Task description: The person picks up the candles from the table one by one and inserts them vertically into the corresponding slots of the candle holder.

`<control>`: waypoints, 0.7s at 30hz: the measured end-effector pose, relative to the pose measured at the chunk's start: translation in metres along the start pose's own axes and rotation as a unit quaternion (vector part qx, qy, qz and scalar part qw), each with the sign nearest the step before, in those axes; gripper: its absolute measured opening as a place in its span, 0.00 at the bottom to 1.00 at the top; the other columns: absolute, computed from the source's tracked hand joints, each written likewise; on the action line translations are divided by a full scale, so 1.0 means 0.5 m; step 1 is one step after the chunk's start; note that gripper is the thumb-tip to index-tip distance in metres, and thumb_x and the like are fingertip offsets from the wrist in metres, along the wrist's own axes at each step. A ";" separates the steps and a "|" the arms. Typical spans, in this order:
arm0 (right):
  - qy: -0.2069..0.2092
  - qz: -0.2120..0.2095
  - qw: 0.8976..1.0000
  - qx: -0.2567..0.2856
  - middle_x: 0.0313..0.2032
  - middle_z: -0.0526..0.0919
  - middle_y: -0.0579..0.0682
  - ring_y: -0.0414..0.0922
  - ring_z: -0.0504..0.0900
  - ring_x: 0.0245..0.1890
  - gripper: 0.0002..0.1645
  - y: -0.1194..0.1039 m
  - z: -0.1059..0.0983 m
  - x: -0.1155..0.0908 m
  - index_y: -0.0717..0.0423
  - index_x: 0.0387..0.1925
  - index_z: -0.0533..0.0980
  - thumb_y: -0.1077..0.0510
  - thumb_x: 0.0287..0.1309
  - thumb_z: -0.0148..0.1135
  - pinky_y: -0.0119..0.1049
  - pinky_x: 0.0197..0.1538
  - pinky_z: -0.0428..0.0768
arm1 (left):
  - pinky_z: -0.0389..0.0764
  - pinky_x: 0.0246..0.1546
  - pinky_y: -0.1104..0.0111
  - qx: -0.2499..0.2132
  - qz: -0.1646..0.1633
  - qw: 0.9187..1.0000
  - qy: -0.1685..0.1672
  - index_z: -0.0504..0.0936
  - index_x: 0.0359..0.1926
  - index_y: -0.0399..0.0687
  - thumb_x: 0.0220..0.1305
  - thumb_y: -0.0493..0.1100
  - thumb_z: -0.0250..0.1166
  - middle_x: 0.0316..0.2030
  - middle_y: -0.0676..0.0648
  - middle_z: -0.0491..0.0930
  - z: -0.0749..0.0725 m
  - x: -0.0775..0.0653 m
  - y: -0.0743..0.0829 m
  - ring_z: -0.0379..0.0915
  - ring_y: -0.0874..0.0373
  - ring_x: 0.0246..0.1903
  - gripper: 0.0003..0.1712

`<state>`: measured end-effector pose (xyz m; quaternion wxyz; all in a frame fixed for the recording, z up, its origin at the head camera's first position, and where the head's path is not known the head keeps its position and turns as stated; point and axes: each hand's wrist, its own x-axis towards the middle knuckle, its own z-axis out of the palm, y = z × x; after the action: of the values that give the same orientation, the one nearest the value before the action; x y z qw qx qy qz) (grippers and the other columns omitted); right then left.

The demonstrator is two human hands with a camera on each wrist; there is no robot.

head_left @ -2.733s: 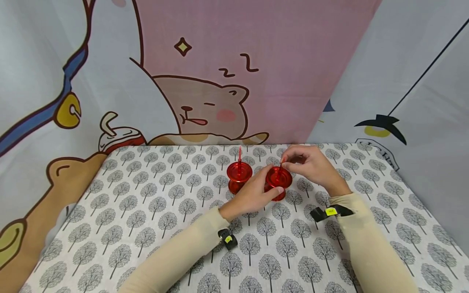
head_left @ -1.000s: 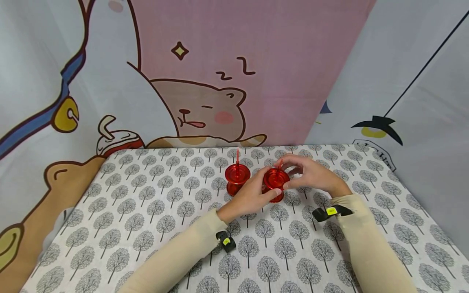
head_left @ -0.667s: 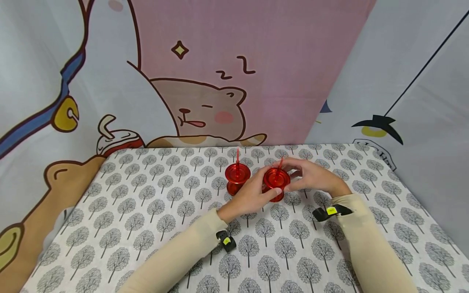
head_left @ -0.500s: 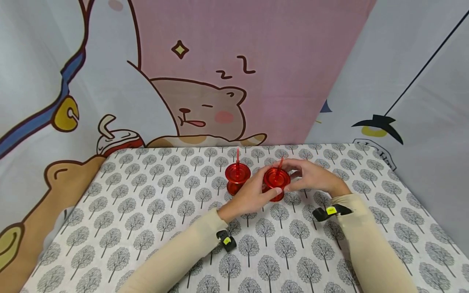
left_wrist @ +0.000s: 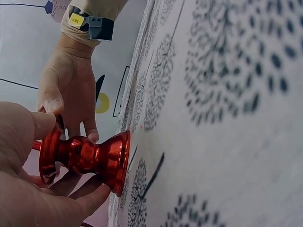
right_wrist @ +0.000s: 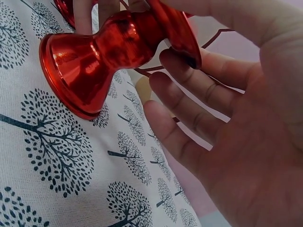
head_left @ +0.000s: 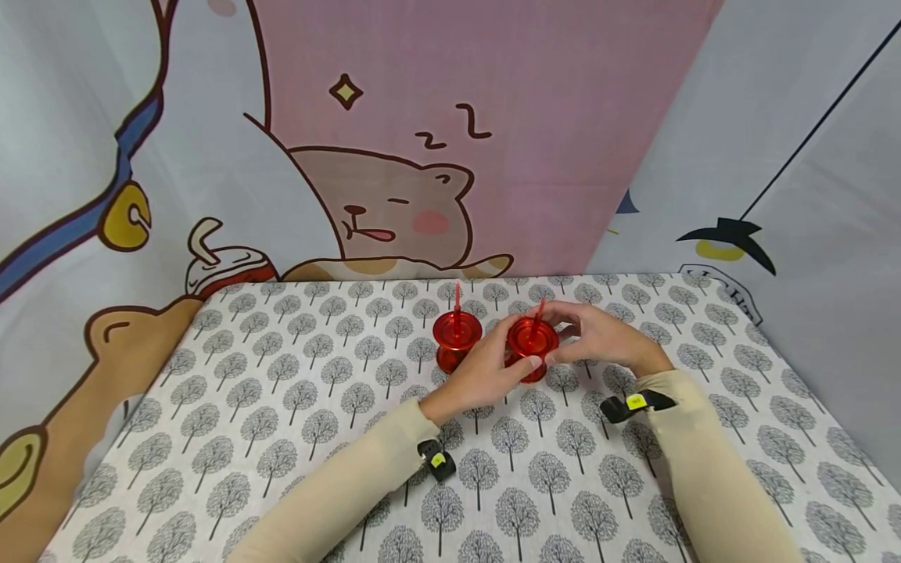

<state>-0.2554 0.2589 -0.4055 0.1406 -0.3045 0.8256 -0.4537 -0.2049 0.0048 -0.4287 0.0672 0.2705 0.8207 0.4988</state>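
Observation:
A shiny red candle holder (head_left: 522, 344) stands upright on the cloth, with a thin red stick (head_left: 540, 310) rising from its dish, slightly tilted. My left hand (head_left: 479, 371) holds this holder from the left, thumb at the near side of the dish and fingers curved round behind. From the right, my right hand (head_left: 600, 336) holds the dish's edge between thumb and forefinger; its other fingers spread loosely below in the right wrist view. The waisted stem and flared base (left_wrist: 113, 158) show in the left wrist view. Just left stands a matching candle holder (head_left: 457, 331) with its own upright stick.
A white cloth (head_left: 317, 469) printed with grey trees covers the table. Behind it hangs a cartoon curtain (head_left: 549, 141), and pale curtain walls rise at both sides. A black wrist camera (head_left: 437, 461) is strapped to the left sleeve, another (head_left: 637, 403) to the right.
Earlier my right hand pinched the thin stick; it has let go and moved down to the dish's edge. My left hand has kept its hold. Little differs over the last half second.

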 end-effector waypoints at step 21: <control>0.023 0.008 1.000 0.011 0.60 0.85 0.58 0.57 0.82 0.61 0.42 0.009 0.000 -0.001 0.62 0.73 0.76 0.62 0.58 0.81 0.46 0.63 0.85 | 0.73 0.75 0.58 0.006 -0.003 1.000 0.010 0.51 0.88 0.41 0.81 0.44 0.66 0.81 0.38 0.64 0.007 0.004 -0.008 0.70 0.49 0.75 0.47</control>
<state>-0.2566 0.2609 -0.4094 0.1283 -0.2856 0.8262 -0.4684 -0.2071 0.0070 -0.4335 0.0587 0.2635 0.8251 0.4963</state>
